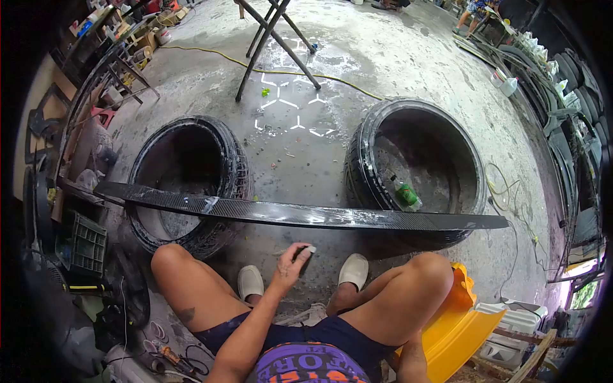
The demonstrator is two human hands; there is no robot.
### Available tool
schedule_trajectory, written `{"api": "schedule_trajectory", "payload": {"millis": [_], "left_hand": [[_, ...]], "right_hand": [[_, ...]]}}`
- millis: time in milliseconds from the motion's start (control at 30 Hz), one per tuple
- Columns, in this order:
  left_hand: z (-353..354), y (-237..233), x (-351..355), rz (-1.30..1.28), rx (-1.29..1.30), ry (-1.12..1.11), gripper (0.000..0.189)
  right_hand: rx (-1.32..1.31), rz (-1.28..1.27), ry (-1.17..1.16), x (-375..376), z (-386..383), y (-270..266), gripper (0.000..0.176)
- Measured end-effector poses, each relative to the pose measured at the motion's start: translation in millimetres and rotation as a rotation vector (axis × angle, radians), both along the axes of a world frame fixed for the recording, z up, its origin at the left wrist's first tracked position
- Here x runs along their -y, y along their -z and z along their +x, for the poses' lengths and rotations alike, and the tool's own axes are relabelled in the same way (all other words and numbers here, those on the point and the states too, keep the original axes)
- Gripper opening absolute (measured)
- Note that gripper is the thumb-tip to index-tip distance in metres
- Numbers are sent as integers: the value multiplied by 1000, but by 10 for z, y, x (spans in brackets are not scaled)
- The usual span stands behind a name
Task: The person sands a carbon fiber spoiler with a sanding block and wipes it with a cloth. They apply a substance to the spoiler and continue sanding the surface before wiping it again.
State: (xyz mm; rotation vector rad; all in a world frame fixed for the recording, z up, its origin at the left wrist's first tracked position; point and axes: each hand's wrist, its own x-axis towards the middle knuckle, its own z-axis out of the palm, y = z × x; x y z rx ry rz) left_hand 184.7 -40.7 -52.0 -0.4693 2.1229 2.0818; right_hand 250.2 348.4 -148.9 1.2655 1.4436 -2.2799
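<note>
**Inspector:** Start with the largest items. What carries the work?

**Assistant:** Two tyres lie flat on the concrete floor point(383, 57), the left tyre point(236, 172) and the right tyre point(364, 153), set well apart. A long carbon-weave strip point(287, 214) bridges them, one end resting on each. In my judgement they act as trestles: they lift the strip off the grit, and the rubber will not mark it.

**Inspector:** And the person's position?

**Assistant:** Seated low on a yellow stool point(460, 319), knees apart, feet just short of the strip. This puts its near edge within arm's reach.

**Inspector:** The hands?

**Assistant:** The left hand point(290, 265) is just in front of the strip's near edge, not touching it. Its fingers are curled tight around a small dark block point(305, 254). The right forearm drops beside the stool, but the right hand is out of frame, so its grip cannot be reported.

**Inspector:** Anything loose?

**Assistant:** A green bottle point(406, 195) lies inside the right tyre, where it cannot roll away.
</note>
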Motion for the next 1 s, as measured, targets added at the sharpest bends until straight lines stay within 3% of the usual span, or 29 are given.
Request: {"api": "schedule_trajectory", "payload": {"millis": [200,300,367,433,500,567,600,633,667,700,767,833,867,900,967,1000], "left_hand": [[-308,314,-732,31,-12,291,38],[-584,562,-1277,142,-26,440,42],[-746,516,-1632,167,-10,529,42],[-850,588,-2008,278,38,546,43],[-905,720,-2364,390,89,564,44],[-990,818,-2621,669,225,499,44],[-1009,453,-2573,632,436,409,44],[-1012,671,-2570,638,434,405,44],[-1037,884,-2493,1012,305,583,45],[-1023,1054,-2543,1051,362,516,45],[-1055,885,-2424,1087,410,432,45],[-1066,765,-2089,923,485,386,39],[-1046,732,-1943,704,537,258,40],[-1010,715,-1732,694,534,248,40],[-834,590,-1195,-28,-39,538,43],[-745,337,-990,-47,-36,528,43]], "right_hand": [[-86,24,282,-310,406,438,24],[-367,-31,437,-988,777,522,24],[-671,-448,344,-1490,757,432,27],[-666,-332,399,-1333,399,-204,32],[-506,-178,261,-936,-126,-776,42],[-207,-53,-121,-506,-738,-1144,51],[-118,-84,-250,-269,-1013,-1244,49],[-29,-116,-383,-82,-1222,-1318,48],[-30,-112,-390,27,-1342,-1366,48],[-141,-11,-502,127,-1434,-1407,44],[-254,82,-624,221,-1633,-1477,40],[-531,432,-685,199,-1836,-1559,36],[-603,741,-827,233,-1922,-1756,40],[-822,1213,-1005,204,-2065,-1840,58],[-874,1368,-1245,212,-2285,-1862,78],[-775,1404,-1369,162,-2371,-1767,91]]}}
